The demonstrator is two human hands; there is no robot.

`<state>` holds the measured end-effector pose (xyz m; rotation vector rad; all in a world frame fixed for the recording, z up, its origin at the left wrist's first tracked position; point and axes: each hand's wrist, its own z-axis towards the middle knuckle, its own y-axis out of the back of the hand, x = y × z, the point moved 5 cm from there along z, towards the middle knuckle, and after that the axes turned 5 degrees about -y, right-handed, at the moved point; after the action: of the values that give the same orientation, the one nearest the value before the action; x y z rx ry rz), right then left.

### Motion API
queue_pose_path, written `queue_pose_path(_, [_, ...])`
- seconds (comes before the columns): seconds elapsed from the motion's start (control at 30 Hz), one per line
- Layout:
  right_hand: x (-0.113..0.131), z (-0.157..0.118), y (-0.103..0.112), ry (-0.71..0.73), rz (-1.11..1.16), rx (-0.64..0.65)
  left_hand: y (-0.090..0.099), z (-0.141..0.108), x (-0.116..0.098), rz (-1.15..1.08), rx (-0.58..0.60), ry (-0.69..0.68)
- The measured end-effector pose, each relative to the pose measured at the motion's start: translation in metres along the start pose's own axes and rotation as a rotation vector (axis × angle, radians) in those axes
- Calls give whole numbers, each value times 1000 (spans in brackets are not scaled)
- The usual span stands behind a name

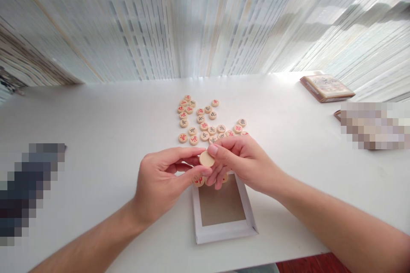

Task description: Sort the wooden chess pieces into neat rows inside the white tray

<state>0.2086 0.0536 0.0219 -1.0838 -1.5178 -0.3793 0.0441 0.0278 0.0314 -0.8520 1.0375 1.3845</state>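
Note:
Both my hands meet over the near middle of the table, around one Chinese chess piece (206, 159) whose plain, unmarked face is turned up. My left hand (163, 175) has its index finger and thumb at the piece's left side. From the right, my right hand (246, 160) presses its thumb on the piece's edge, with the other fingers curled beneath. Below them lies a shallow white open box (224, 233) with a brown bottom. At its far end a piece with a red character (198, 180) shows, and further pieces are partly hidden behind my fingers.
Beyond my hands, loose chess pieces (204, 126) with red or black characters lie scattered. A brown-edged box (328, 87) sits at the far right, near a blurred-out object (371, 126). Another blurred dark object (28, 187) is at left. Striped curtains (192, 21) hang behind the table.

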Motion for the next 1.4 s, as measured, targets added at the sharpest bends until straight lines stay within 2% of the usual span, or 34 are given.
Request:
queue_pose_path(0.1, [-1, -1, -1, -29, -3, 14, -1, 0, -3, 23, 49, -70])
queue_pose_path(0.27, [-7, -2, 2, -78, -20, 45, -1, -3, -15, 215, 100, -346])
queue_pose_path(0.33, [-10, -2, 3, -90, -32, 39, -2, -4, -19, 276, 123, -416])
queue_pose_path(0.53, [-7, -4, 2, -88, -43, 18, -5, -1, -24, 318, 151, -340])
queue_pose_path(0.77, [0, -5, -1, -71, 82, 91, 1, -1, -16, 287, 111, -246])
queue_pose_path(0.9, [-2, -4, -1, -75, 94, 104, 1, -1, -18, 281, 95, -258])
queue_pose_path(1.07, [-3, -6, 0, -71, 7, 45, -2, -1, -24, 301, 116, -327])
queue_pose_path(1.4, [1, -5, 0, -81, -61, -17, -1, -3, -20, 274, 113, -330])
